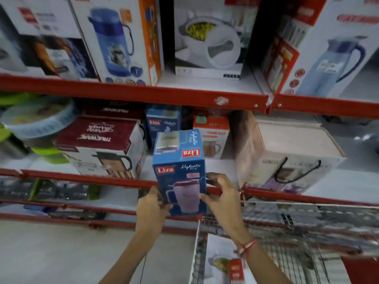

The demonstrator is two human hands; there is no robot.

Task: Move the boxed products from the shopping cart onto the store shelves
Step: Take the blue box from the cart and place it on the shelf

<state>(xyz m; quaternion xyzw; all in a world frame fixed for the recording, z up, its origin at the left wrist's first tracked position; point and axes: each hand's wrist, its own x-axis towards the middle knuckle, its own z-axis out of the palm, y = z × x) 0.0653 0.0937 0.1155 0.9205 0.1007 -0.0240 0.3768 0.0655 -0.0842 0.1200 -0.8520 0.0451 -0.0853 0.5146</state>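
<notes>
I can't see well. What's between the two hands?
The blue box is between the left hand and right hand; both grip its lower part, as the head view shows.

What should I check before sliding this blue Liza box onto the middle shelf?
1. Grip: left hand and right hand clamp the blue Liza box from both sides: ok.
2. Box upright, front label facing out: ok.
3. Bottom edge above the red shelf rail: not ok, the box hangs lower than the rail in front.
4. Free slot between the maroon box and the white bag-handled box: ok, bare shelf shows.
5. Matching Liza box behind: ok.
6. Depth behind the slot: cannot tell.
7. More stock in the shopping cart: ok.
</notes>
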